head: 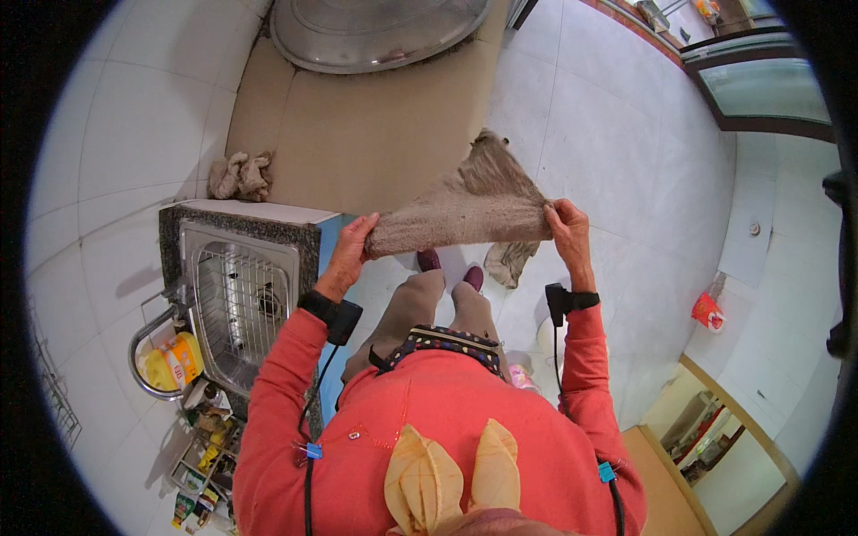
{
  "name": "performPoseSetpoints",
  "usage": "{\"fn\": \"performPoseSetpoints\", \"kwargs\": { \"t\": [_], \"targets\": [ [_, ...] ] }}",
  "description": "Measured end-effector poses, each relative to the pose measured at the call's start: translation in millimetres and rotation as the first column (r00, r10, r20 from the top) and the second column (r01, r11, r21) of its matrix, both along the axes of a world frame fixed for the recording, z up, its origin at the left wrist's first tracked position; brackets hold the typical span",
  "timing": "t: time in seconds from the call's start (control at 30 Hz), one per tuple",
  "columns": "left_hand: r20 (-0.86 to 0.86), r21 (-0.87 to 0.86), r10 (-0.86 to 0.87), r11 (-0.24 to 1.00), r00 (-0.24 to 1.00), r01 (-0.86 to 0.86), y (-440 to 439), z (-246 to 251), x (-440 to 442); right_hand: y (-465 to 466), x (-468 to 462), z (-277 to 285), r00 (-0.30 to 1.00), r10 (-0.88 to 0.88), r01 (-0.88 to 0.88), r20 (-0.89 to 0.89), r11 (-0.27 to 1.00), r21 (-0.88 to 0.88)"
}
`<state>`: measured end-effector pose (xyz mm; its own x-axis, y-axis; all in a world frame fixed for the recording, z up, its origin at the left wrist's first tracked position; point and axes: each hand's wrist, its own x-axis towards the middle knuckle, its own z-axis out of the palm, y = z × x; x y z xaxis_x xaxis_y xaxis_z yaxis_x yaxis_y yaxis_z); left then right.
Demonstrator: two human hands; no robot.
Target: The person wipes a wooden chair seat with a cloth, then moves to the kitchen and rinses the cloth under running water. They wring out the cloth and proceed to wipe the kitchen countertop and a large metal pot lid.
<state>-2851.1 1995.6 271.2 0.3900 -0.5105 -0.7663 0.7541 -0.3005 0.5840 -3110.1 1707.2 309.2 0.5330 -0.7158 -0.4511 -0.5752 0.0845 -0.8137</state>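
Note:
A greyish-brown cloth (462,216) is stretched between my two hands, in front of me and above the floor. My left hand (348,251) grips its left end, and my right hand (570,231) pinches its right end between thumb and fingers. The far part of the cloth hangs in folds beside the edge of the tan countertop (375,134). Another piece of grey-brown cloth (511,262) shows below the stretched one, near my shoes; whether the two are joined I cannot tell. A crumpled cloth (241,177) lies on the counter's left corner.
A large round metal lid (379,30) rests at the counter's far end. To the left is a steel sink (244,301) with a wire rack, a curved faucet (144,335) and a yellow bottle (173,362). A glass-paned door (764,87) stands at the upper right. A red packet (708,312) is at the right.

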Motion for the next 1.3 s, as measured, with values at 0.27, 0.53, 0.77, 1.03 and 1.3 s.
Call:
{"fn": "performPoseSetpoints", "kwargs": {
  "t": [0.27,0.53,0.77,1.03,1.3],
  "targets": [
    [0.316,-0.181,0.186,0.974,0.930,-0.134,-61,5,70,-45,76,4,0.864,-0.181,0.193,0.470,0.981,0.024],
    [0.498,-0.331,0.507,0.861,0.704,-0.386,-23,31,65,-17,59,32,0.839,-0.082,0.017,0.538,0.992,0.124],
    [0.630,0.088,0.270,0.907,0.728,-0.412,32,-52,-14,22,14,-40,0.948,0.030,-0.133,0.318,0.942,0.309],
    [0.672,0.282,-0.130,0.955,0.729,-0.090,3,-128,-1,-9,55,-149,0.926,0.316,-0.320,-0.208,0.947,0.014],
    [0.732,0.337,-0.053,0.895,0.679,-0.294,-39,-169,46,-3,125,-196,0.991,0.123,-0.133,-0.051,0.893,-0.430]
  ]
}}
